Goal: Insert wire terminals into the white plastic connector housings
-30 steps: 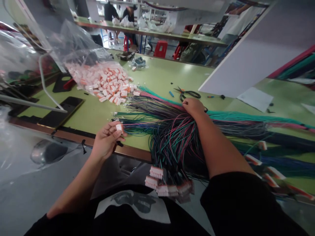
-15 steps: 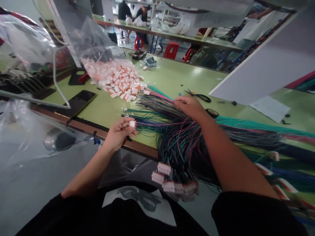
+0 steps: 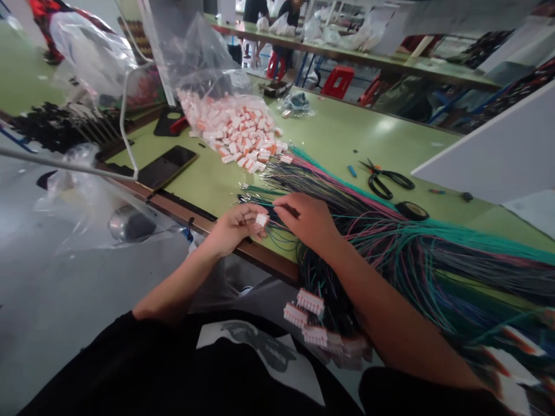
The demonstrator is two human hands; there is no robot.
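My left hand is closed around a small white connector housing near the table's front edge. Close to its right, my right hand has thumb and fingers pinched together beside the housing. Whatever is in that pinch is too small to make out. Thin wires run below and between the hands. Bundles of teal, pink and grey wires with bare metal tips lie behind my right hand. Finished-looking white and orange connectors hang on dark wires below the table edge.
A plastic bag spills white and orange housings at the back left. A phone lies left of the hands. Black-handled scissors and a tape roll are on the right. A bent metal rod rises at the left.
My right hand has moved left and nearer, from the pink and grey wires to beside the housing. My left hand still holds the housing. The view has shifted.
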